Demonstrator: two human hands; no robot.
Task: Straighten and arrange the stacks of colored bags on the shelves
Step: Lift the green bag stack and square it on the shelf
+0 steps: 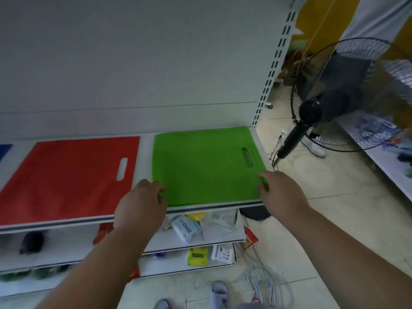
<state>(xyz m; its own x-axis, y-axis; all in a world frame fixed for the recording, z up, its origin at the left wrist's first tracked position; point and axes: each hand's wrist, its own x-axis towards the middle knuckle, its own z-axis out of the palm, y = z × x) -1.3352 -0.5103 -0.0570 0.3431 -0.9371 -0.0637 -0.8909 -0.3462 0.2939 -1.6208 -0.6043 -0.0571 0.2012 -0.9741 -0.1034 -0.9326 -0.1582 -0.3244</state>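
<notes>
Soft, dim, even light is cast over the scene, with no glare. A faint shadow is seen under the shelf (pixel 142 216) lip. Strong wide-angle bending is shown toward 3 and 9 o'clock. The fan (pixel 347 94) at 2 o'clock is smeared by blur, and fine detail is softened throughout.

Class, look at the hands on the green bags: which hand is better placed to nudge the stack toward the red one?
The right hand, probably. It grips the green stack at its outer near corner, away from the red stack, so it can push inward. The left hand sits on the side facing red.
</notes>
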